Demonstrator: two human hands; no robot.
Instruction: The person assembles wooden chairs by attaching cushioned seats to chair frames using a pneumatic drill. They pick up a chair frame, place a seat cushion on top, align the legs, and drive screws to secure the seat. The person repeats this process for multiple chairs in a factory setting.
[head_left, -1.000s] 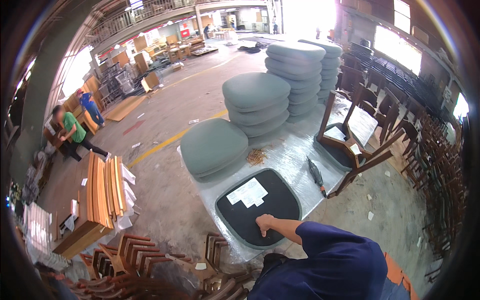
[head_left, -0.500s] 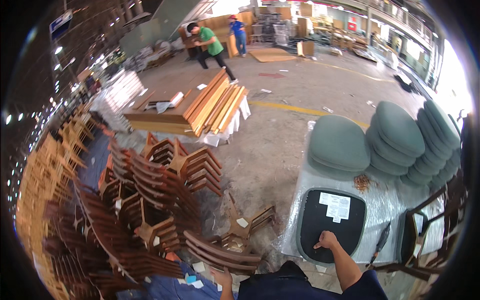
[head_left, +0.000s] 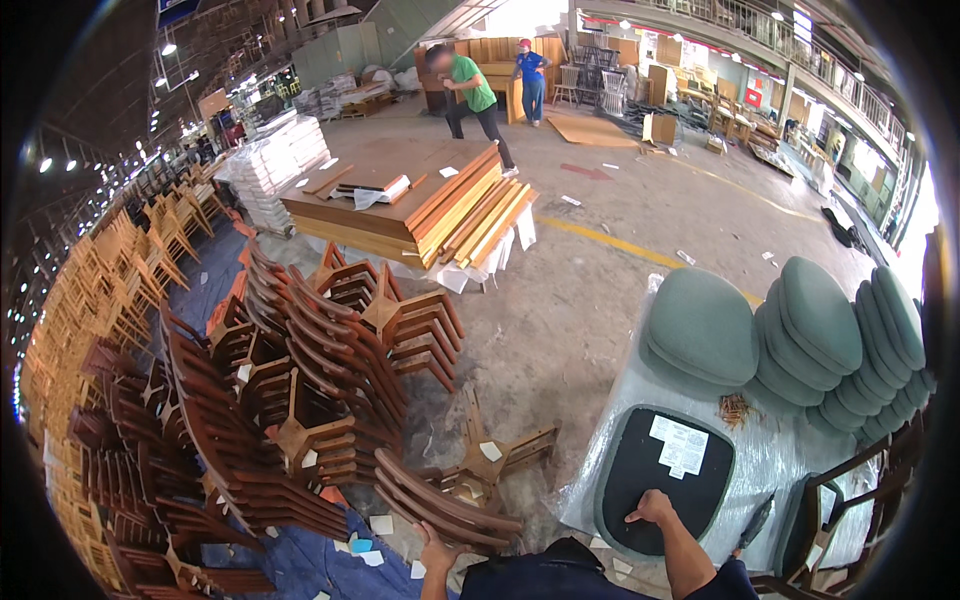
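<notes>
My right hand (head_left: 655,508) is curled closed over the black underside of an upturned green seat pad (head_left: 625,445); whatever its fingers hold, if anything, is hidden. White labels (head_left: 680,443) are stuck to that underside. At the lower middle, my left hand (head_left: 437,552) has its fingers apart beside the end of stacked curved brown wooden chair rails (head_left: 440,500), seemingly touching them. Behind the rails, a wooden leg frame (head_left: 485,455) bears a paper tag. A dark, slim power screwdriver (head_left: 757,522) lies right of the pad. Beyond the pad is a small heap of brownish screws (head_left: 737,410).
Green seat pads (head_left: 702,325) stand stacked on plastic-wrapped sheeting at right. A dark chair frame (head_left: 875,500) is at the right edge. Stacked brown chair frames (head_left: 290,400) crowd the left. Wooden boards (head_left: 400,205) lie piled ahead; two people (head_left: 475,90) are beyond.
My view has tilted, so the scene sits lower and farther right. My left hand's fingers are spread more widely by the rails. My right hand stays closed over the seat pad.
</notes>
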